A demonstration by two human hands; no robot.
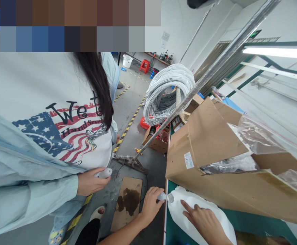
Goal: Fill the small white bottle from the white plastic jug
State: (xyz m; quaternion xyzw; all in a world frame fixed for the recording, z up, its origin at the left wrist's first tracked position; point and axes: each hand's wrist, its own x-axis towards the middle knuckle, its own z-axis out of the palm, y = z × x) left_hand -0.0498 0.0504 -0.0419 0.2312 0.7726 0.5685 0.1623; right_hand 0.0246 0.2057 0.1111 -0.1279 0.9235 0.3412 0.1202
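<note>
My left hand (151, 205) is closed around a small translucent bottle (161, 196). Its tip meets or nearly meets a clear round mouth (170, 198) at the end of a white plastic jug (202, 217), which lies on its side at the table edge. Over the jug is my right hand (202, 219), with its index finger stretched out and the other fingers loosely bent; it seems to rest on the white surface. To the left, a co-worker's hand (93, 182) holds a similar small translucent bottle (105, 173).
A large open cardboard box (204, 143) with plastic bags stands on the green table (253, 223). A metal pole (209, 78) slants across, near a coil of white tubing (161, 85). Stained cardboard (123, 221) lies on the floor. The co-worker stands close at left.
</note>
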